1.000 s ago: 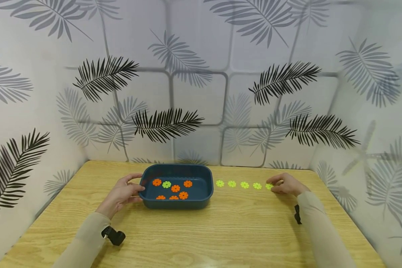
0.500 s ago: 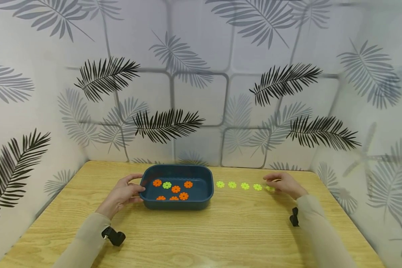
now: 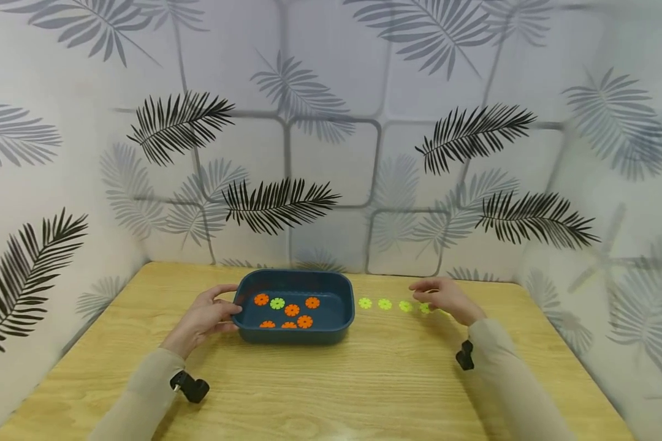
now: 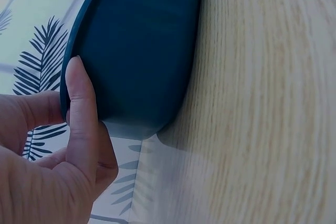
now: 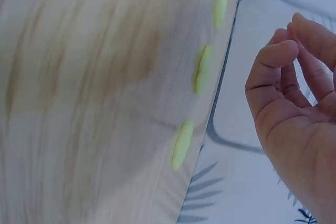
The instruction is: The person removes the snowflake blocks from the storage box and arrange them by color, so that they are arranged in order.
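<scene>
My left hand (image 3: pixel 205 320) grips the left rim of a dark blue rectangular tray (image 3: pixel 295 336). In the left wrist view, its thumb (image 4: pixel 81 103) presses the outer wall while the other fingers go over the rim. Inside the tray lie several orange snowflake-shaped discs (image 3: pixel 292 310) and one yellow-green disc (image 3: pixel 277 303). A row of yellow-green snowflake discs (image 3: pixel 365 303) runs along the table to the right of the tray. Above the row's right part hovers my right hand (image 3: pixel 447 299), partly covering discs there. Its fingers (image 5: pixel 312 38) are loosely bent with nothing held between them.
A light wood-grain table (image 3: pixel 331 392) carries everything. Behind it and at both sides stand pale walls (image 3: pixel 331 159) with a leaf pattern. The row of discs lies near the table's back edge. Each forearm has a black wrist camera (image 3: pixel 190 387).
From the right end of the row, my right hand has lifted off a yellow-green disc and moved left above the others. The left hand and tray keep their place.
</scene>
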The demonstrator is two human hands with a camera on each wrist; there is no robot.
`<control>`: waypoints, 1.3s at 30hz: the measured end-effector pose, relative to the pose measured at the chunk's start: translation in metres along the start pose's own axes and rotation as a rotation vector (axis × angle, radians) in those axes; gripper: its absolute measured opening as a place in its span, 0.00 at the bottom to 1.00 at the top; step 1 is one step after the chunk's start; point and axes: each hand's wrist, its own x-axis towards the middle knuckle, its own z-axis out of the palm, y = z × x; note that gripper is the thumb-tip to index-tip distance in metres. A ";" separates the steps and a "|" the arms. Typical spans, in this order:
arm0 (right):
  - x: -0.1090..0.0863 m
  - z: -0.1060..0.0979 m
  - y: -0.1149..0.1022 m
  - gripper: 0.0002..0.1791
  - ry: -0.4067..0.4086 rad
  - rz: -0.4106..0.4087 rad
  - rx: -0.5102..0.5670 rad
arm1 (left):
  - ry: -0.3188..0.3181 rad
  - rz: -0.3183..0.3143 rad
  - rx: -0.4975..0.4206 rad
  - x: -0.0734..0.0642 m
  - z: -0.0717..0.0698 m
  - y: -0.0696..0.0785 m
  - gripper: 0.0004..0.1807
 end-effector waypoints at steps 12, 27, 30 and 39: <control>0.009 0.035 -0.027 0.23 -0.052 -0.035 0.066 | 0.016 -0.004 -0.008 0.002 -0.001 0.000 0.35; 0.020 0.088 -0.075 0.17 -0.051 -0.154 0.214 | 0.022 0.014 -0.008 0.000 -0.001 0.001 0.34; 0.022 0.096 -0.079 0.19 -0.081 -0.167 0.230 | 0.027 0.015 -0.008 -0.001 0.000 0.001 0.34; 0.030 0.115 -0.091 0.14 -0.112 -0.192 0.216 | 0.018 0.023 -0.027 -0.003 0.001 -0.001 0.34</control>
